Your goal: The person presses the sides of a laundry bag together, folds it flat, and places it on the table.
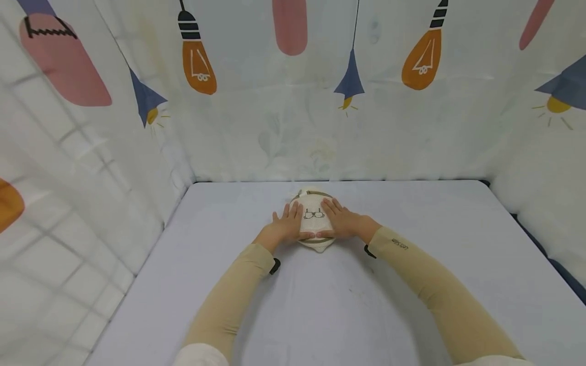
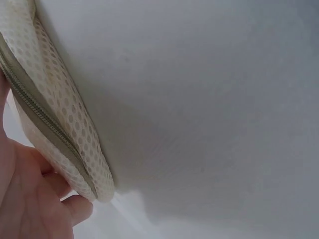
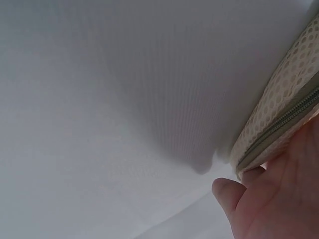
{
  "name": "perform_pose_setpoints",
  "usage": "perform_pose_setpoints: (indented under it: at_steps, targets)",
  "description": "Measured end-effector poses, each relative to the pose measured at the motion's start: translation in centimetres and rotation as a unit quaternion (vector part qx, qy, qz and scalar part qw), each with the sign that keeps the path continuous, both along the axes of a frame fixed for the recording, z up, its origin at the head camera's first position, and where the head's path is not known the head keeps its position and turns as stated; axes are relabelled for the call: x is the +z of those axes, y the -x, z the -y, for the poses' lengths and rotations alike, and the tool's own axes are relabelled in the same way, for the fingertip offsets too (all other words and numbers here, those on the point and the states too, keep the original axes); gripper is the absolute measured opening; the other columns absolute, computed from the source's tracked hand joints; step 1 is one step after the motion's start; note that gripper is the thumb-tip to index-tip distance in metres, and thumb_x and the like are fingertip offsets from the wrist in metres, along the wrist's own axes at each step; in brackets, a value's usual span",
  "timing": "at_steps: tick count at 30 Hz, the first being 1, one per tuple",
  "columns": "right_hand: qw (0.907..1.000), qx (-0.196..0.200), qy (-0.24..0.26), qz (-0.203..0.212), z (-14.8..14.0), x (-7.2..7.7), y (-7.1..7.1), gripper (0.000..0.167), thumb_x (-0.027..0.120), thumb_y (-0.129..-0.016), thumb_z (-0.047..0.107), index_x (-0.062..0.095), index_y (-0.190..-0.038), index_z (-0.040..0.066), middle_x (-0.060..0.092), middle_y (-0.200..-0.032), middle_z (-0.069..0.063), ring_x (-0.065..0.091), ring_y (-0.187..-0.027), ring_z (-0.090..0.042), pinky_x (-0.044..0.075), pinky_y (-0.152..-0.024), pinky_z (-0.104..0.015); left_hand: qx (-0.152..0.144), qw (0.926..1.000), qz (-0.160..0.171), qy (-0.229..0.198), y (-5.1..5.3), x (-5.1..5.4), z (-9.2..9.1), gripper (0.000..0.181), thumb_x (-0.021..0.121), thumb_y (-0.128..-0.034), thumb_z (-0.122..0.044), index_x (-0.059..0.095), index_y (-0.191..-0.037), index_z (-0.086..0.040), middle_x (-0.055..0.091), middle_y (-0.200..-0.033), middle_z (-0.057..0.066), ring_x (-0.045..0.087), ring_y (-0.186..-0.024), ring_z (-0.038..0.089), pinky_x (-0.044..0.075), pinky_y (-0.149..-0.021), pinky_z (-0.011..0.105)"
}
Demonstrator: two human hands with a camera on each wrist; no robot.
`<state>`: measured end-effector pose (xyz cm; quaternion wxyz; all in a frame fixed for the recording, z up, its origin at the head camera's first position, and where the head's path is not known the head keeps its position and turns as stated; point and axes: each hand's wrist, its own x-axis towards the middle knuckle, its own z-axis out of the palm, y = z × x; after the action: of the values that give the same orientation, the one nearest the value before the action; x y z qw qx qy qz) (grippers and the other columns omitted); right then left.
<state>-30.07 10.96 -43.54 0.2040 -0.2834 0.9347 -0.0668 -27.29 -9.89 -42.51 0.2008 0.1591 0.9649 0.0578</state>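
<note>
A cream pouch point(image 1: 316, 223) with a glasses drawing lies flat near the table's far edge. The left hand point(image 1: 287, 226) rests on its left side, fingers straight and spread; the right hand point(image 1: 344, 222) rests on its right side in the same way. Both thumbs point inward, close to each other at the pouch's near part. In the left wrist view the pouch's mesh side point(image 2: 75, 109) and olive zipper show beside the left hand point(image 2: 35, 194). The right wrist view shows the mesh edge point(image 3: 279, 94) with zipper above the right hand point(image 3: 279, 194).
A white table point(image 1: 320, 305) spreads under both forearms, which wear tan sleeves. Behind it hangs a white curtain point(image 1: 274, 127) printed with bulbs and lamps, and more curtain runs along the left and right sides.
</note>
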Motion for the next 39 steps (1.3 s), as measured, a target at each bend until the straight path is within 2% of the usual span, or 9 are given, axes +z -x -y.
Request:
perform_pose_setpoints:
  at_steps: [7, 13, 17, 24, 31, 39]
  targets:
    - [0.9999, -0.005, -0.009, 0.009, 0.3, 0.2, 0.1, 0.104, 0.049, -0.101, 0.064, -0.005, -0.162, 0.0, -0.009, -0.17, -0.018, -0.007, -0.155, -0.038, 0.012, -0.123, -0.056, 0.0, 1.0, 0.001, -0.006, 0.0, -0.3, 0.2, 0.101, 0.047, -0.1019, -0.063, -0.003, -0.163, 0.0, -0.011, -0.169, 0.017, -0.009, -0.155, 0.039, 0.007, -0.119, 0.068]
    - [0.9999, -0.009, -0.008, 0.012, 0.3, 0.2, 0.4, 0.103, 0.049, -0.101, 0.064, -0.006, -0.163, 0.002, -0.01, -0.17, -0.017, -0.007, -0.155, -0.037, 0.012, -0.123, -0.056, -0.002, 1.0, -0.003, -0.007, 0.1, 0.2, 0.3, 0.1, 0.049, -0.1019, -0.062, -0.001, -0.163, 0.001, -0.009, -0.17, 0.018, -0.007, -0.155, 0.039, 0.008, -0.119, 0.068]
    - [0.9998, -0.009, 0.002, 0.019, 0.3, 0.1, 0.5, 0.104, 0.049, -0.101, 0.064, -0.007, -0.163, 0.003, -0.01, -0.17, -0.017, -0.008, -0.155, -0.036, 0.012, -0.123, -0.057, 0.001, 1.0, -0.002, -0.01, 0.1, 0.1, 0.4, 0.101, 0.049, -0.1018, -0.062, -0.001, -0.163, 0.001, -0.009, -0.17, 0.018, -0.007, -0.155, 0.039, 0.008, -0.119, 0.068]
    - [0.9999, -0.002, 0.006, 0.011, -0.2, -0.3, 0.7, 0.103, 0.048, -0.102, 0.064, -0.008, -0.163, 0.003, -0.011, -0.17, -0.016, -0.009, -0.155, -0.036, 0.012, -0.123, -0.057, -0.004, 0.9998, -0.019, -0.01, 0.2, -0.2, 0.4, 0.102, 0.05, -0.1007, -0.064, 0.001, -0.163, 0.0, -0.006, -0.17, 0.017, -0.004, -0.155, 0.039, 0.009, -0.118, 0.069]
    - [0.9979, 0.004, 0.06, 0.026, -1.0, 0.1, 0.5, 0.099, 0.051, -0.105, 0.055, -0.008, -0.161, -0.002, -0.013, -0.169, -0.02, -0.011, -0.154, -0.04, 0.009, -0.123, -0.058, 0.0, 0.9992, -0.029, -0.026, 0.2, 0.0, 0.5, 0.101, 0.051, -0.1001, -0.064, 0.002, -0.164, -0.004, -0.005, -0.17, 0.015, -0.002, -0.155, 0.039, 0.009, -0.118, 0.069]
    - [0.9916, -0.003, 0.117, 0.054, -1.7, 0.9, -0.6, 0.101, 0.062, -0.103, 0.045, -0.004, -0.16, -0.006, -0.012, -0.168, -0.022, -0.013, -0.153, -0.042, 0.009, -0.123, -0.056, 0.005, 0.9988, -0.028, -0.041, 0.3, -0.5, 1.0, 0.104, 0.054, -0.0978, -0.065, 0.0, -0.165, -0.006, -0.006, -0.171, 0.013, -0.002, -0.155, 0.038, 0.008, -0.118, 0.069]
